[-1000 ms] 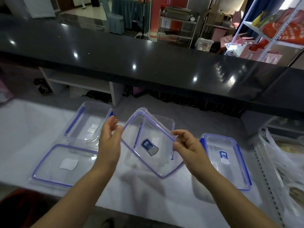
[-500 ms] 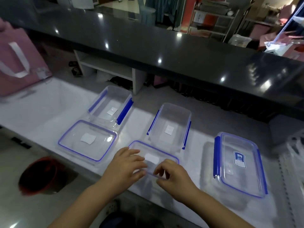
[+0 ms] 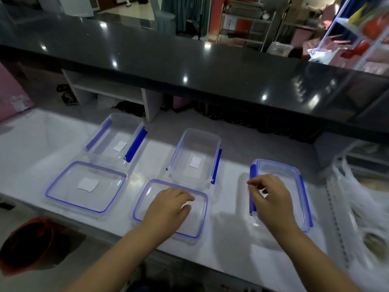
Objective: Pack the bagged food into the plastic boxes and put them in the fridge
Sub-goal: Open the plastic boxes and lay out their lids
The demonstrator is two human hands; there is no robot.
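Observation:
Three clear plastic boxes with blue clasps stand in a row on the white counter (image 3: 228,245). The left box (image 3: 114,133) and the middle box (image 3: 195,152) are open, each with its blue-rimmed lid lying in front: the left lid (image 3: 84,186) and the middle lid (image 3: 200,216). My left hand (image 3: 168,207) rests loosely on the middle lid, holding nothing. The right box (image 3: 294,186) has its lid on. My right hand (image 3: 270,199) hovers over it with loosely curled fingers by its left blue clasp (image 3: 252,171). White plastic bags of food (image 3: 362,207) lie at the far right.
A raised black countertop (image 3: 189,66) runs across behind the boxes. A red bucket (image 3: 27,245) stands on the floor at lower left. A pink bag (image 3: 10,91) sits at the left edge. Shelving stands beyond the counter.
The middle lid was set down in front of its box. My right hand has left that lid and moved right over the closed box. My left hand stays on the lid.

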